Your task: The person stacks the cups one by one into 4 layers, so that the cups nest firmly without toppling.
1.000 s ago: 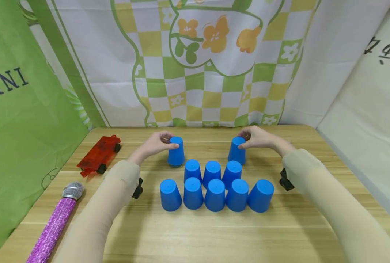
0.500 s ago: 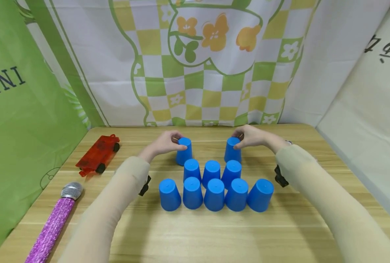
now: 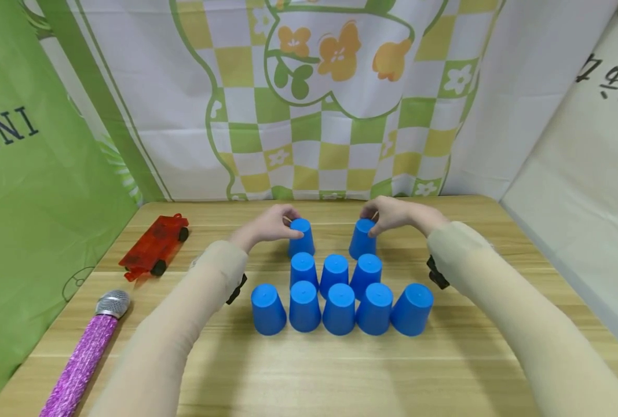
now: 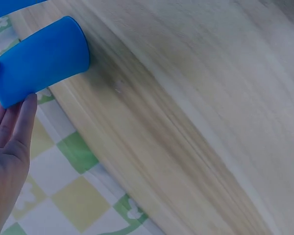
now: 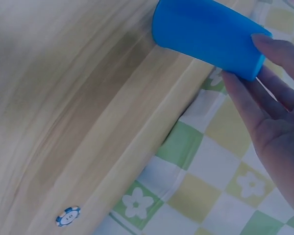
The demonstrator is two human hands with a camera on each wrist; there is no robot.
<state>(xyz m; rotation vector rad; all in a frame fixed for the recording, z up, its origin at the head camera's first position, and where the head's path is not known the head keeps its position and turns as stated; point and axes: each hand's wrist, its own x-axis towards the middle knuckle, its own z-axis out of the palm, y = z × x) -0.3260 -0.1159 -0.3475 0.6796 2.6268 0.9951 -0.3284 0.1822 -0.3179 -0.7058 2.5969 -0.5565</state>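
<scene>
Several blue cups stand upside down on the wooden table (image 3: pixel 340 370). There is a front row (image 3: pixel 339 308) and a row of three (image 3: pixel 336 270) behind it. Behind those, my left hand (image 3: pixel 288 225) grips the top of one upturned blue cup (image 3: pixel 302 238), seen in the left wrist view as a cup (image 4: pixel 41 61) with fingers (image 4: pixel 12 127) at its base end. My right hand (image 3: pixel 375 223) grips another upturned blue cup (image 3: pixel 362 240), which the right wrist view shows (image 5: pixel 208 32) under my fingertips (image 5: pixel 264 54). The two held cups stand on the table a short gap apart.
A red toy car (image 3: pixel 154 246) lies at the table's left, and a glittery purple microphone (image 3: pixel 87 353) lies nearer me. Checked cloth (image 3: pixel 314 116) hangs behind the table's far edge, with green cloth to the left. A small chip (image 5: pixel 68 215) lies by the far edge.
Both hands have slid their cups inward toward each other, so the gap between them is narrower. The other cups have not moved.
</scene>
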